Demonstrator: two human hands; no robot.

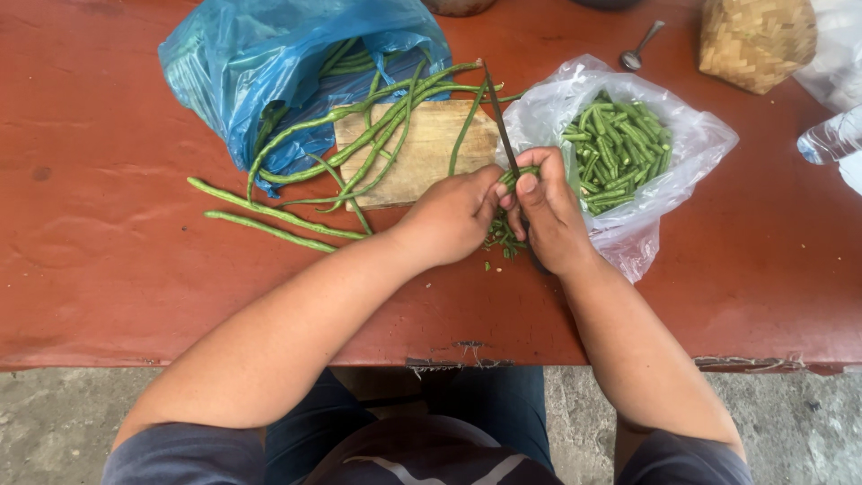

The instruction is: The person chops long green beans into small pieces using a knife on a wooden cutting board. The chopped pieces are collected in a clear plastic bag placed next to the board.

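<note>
A single head-worn camera looks steeply down from above the seated person, facing forward across the red worktop. The left hand and right hand meet near the centre of the frame, at close range, with both forearms running up from the bottom edge. The worktop's near edge crosses below the hands, with lap and grey floor beneath it. Beyond the hands the view reaches the worktop's far side. No second view is given.
</note>
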